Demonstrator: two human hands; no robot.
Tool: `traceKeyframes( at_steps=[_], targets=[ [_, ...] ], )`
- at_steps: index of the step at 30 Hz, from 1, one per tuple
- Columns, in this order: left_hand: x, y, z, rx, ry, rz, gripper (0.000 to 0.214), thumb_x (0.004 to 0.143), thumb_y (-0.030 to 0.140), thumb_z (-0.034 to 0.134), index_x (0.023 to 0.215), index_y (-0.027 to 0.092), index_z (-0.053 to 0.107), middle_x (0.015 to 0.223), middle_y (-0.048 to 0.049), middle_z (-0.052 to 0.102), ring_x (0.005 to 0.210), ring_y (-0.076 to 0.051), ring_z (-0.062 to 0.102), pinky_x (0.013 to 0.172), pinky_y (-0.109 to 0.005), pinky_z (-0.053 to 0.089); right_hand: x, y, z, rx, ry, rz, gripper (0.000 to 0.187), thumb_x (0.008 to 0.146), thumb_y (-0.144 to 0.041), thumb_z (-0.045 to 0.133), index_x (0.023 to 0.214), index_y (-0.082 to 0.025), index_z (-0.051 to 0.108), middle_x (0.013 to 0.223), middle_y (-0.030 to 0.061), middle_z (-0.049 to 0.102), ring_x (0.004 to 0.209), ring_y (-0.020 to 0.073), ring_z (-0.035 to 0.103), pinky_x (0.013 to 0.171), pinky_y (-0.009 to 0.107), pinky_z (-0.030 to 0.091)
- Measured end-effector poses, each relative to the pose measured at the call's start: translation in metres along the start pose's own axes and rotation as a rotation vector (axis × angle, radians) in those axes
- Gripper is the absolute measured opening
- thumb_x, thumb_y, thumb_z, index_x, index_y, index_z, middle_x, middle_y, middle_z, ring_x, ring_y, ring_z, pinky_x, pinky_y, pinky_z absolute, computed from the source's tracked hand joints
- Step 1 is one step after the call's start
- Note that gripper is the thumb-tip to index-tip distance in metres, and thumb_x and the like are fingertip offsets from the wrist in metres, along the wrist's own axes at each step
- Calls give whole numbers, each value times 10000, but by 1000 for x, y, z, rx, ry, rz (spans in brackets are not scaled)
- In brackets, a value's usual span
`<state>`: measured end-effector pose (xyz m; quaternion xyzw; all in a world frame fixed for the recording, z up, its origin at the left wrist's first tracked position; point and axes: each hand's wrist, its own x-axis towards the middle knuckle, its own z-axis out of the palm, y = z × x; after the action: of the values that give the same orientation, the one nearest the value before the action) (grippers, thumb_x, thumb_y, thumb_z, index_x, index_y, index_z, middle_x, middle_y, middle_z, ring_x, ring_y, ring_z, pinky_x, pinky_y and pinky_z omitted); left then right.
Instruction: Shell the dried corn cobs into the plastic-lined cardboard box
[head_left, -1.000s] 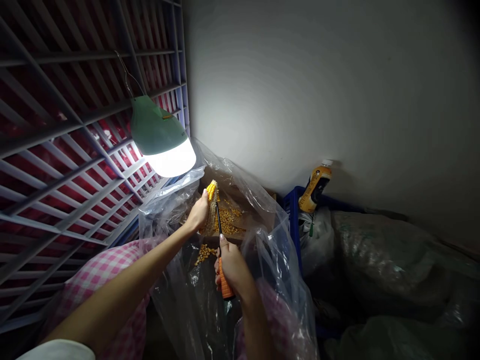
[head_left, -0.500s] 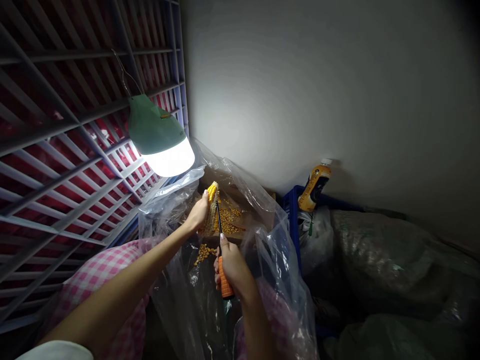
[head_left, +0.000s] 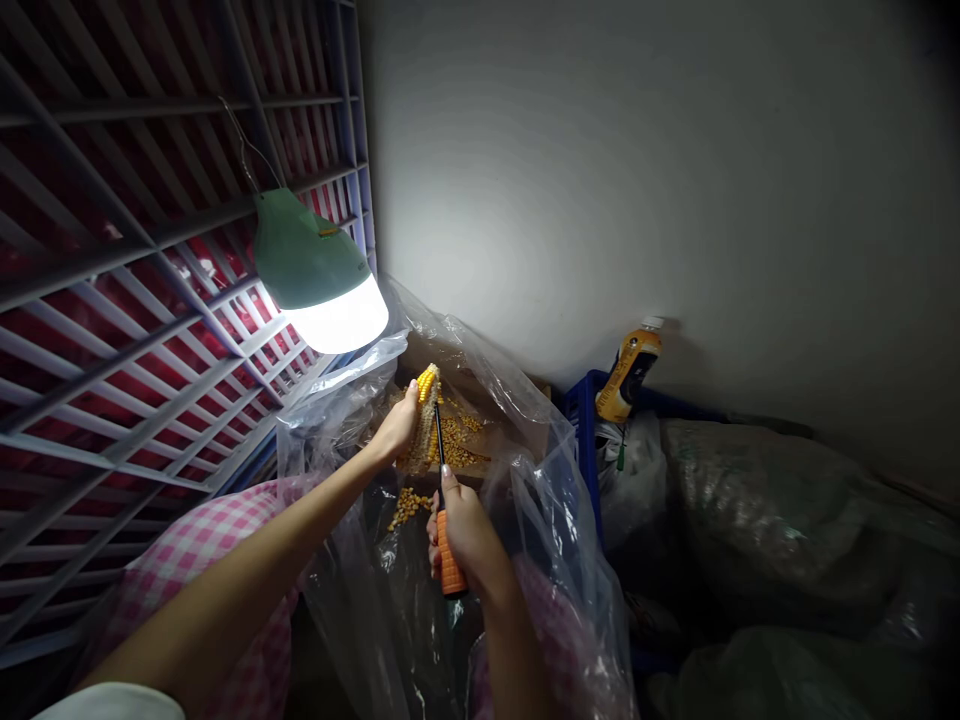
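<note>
My left hand (head_left: 397, 425) is closed around a corn cob (head_left: 427, 392), which is tilted and still carries yellow kernels along its upper left side. Bare, pale cob shows on the side facing right. In my right hand (head_left: 463, 522) is a screwdriver (head_left: 452, 565) with an orange handle and a dark shaft. The shaft points up, and its tip is at the cob's right side. Beneath the hands, loose kernels (head_left: 461, 440) lie in a cardboard box (head_left: 525, 430). A smaller pile of kernels (head_left: 409, 507) rests on the clear plastic sheet (head_left: 559, 500) nearer to me.
A lit green lamp (head_left: 311, 255) hangs by a wire from a slatted plastic crate (head_left: 157, 250) on the left. On the right, a blue crate (head_left: 589, 410) holds an orange-labelled bottle (head_left: 630, 375) and stuffed sacks (head_left: 765, 500). A pale wall (head_left: 637, 180) stands behind.
The screwdriver tip and cob have shifted very slightly against each other, with a bit more bare cob facing right. Both hands keep their grip in nearly the same place.
</note>
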<state>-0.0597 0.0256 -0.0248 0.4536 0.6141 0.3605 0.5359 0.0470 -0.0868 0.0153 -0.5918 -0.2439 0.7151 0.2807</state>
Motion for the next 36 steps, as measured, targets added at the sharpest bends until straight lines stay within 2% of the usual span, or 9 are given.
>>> traceKeyframes(
  at_steps=[2,4,10,15,17,22,25,32,36],
  targets=[
    [0,-1,0,-17,-16,-10,675,769,660,220,880,159,658,842,-120,688,918,-240,609,869,-341,435,4,6,4,-162,141,-54,388,823,-576,298,715,-212,377,379,-74,386,240,106,381,266,220,333],
    [1,-3,0,-37,-27,-22,686,759,675,223,879,159,658,825,-117,687,885,-242,618,843,-339,448,4,5,4,-136,117,-38,390,821,-581,295,715,-214,372,381,-72,396,245,106,381,267,225,341],
    [7,-6,-3,-111,-94,-95,731,726,721,240,915,138,639,634,-83,652,754,-245,629,739,-325,476,-5,-15,-10,358,-326,132,465,854,-574,153,665,-200,354,377,-82,363,247,43,269,278,145,256],
    [4,-2,-3,-174,-102,-104,707,711,729,278,920,150,626,593,-58,631,687,-229,624,703,-311,476,-6,-16,-13,518,-482,139,485,866,-556,118,638,-193,345,373,-89,322,250,29,220,273,129,203],
    [2,1,-2,-203,-124,-133,708,717,725,271,919,147,627,572,-61,622,664,-228,622,679,-312,479,-5,-12,-11,418,-392,101,471,855,-573,157,654,-196,355,380,-90,340,249,32,250,275,135,237],
    [-3,5,0,-241,-171,-202,694,736,701,281,996,147,608,590,-73,630,664,-238,623,645,-323,482,0,0,-6,-172,118,-64,416,805,-600,316,704,-203,387,393,-82,399,231,83,380,255,190,313],
    [-5,5,1,-247,-175,-215,694,734,699,295,1005,141,606,582,-75,625,695,-245,624,651,-320,482,2,2,-5,-279,177,-83,411,807,-593,315,706,-202,394,384,-85,384,226,92,391,249,194,316],
    [-5,11,1,-343,-212,-288,650,748,681,292,964,149,597,487,-42,566,513,-209,576,516,-301,451,-3,-12,-14,259,-241,60,437,831,-595,237,688,-203,365,399,-86,378,251,44,309,284,154,297],
    [-6,13,-1,-333,-223,-236,644,734,690,307,958,162,600,493,-38,571,534,-208,586,555,-305,467,-5,-12,-21,433,-468,89,470,839,-597,197,655,-197,360,382,-91,332,253,31,241,270,131,237]
  ],
)
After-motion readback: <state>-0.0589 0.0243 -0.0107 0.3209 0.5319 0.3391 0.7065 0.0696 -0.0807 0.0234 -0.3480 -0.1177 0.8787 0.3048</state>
